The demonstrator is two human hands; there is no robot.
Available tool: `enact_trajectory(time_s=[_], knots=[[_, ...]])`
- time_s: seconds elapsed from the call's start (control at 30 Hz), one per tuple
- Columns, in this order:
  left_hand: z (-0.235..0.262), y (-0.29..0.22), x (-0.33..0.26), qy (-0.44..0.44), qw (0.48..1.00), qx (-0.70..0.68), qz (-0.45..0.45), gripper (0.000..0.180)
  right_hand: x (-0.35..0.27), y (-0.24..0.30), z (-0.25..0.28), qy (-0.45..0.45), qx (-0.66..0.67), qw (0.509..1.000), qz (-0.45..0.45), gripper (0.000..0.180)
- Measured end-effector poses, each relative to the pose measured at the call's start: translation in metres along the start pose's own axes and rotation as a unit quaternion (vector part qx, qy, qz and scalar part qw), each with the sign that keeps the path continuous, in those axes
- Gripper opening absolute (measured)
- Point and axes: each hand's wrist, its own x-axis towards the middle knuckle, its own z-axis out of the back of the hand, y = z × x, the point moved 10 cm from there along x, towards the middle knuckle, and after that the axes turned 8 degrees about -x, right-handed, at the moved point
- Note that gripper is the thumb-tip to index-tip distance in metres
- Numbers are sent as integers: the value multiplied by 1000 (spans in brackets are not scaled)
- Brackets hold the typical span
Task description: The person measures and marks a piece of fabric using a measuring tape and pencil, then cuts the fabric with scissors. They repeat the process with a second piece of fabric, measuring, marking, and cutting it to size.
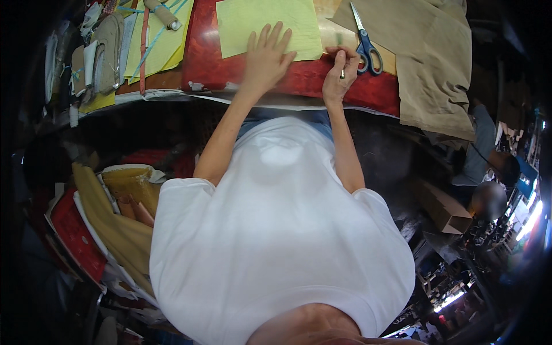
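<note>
My left hand lies flat with spread fingers on a yellow sheet, over its near edge. To the right, my right hand is closed round a thin pen-like tool; only a short end shows, so its exact kind is unclear. This hand is just off the sheet's near right corner. Beside its fingertips lie scissors with dark blue handles, blades pointing away. Their blades rest near a brown-tan cloth or leather piece that drapes over the table's right front edge.
The red tabletop has a pale board on it. At the left stand sole-shaped pieces, yellow sheets and a small roll. Folded material is low at left; a cardboard box and another person are at right.
</note>
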Motion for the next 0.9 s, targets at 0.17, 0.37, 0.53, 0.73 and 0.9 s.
enact_trajectory(time_s=[0.17, 0.37, 0.53, 0.73, 0.9], knots=[[-3, 1, 1, 21, 999, 26, -7, 50, 8, 37, -22, 74, -319, 921, 211, 20], [-6, 2, 0, 27, 999, 36, 0, 50, 9, -1, -31, 122, 7, 992, -28, 23], [-5, 2, 0, 23, 999, 32, -2, 52, 15, 2, -7, 106, -160, 981, 19, 25], [-6, 2, 0, 27, 1000, 14, 0, 55, 17, 18, -5, 111, -94, 988, 41, 23], [-1, -2, 0, 6, 1000, -8, -20, 52, 3, 9, -63, 218, -18, 975, 43, 21]])
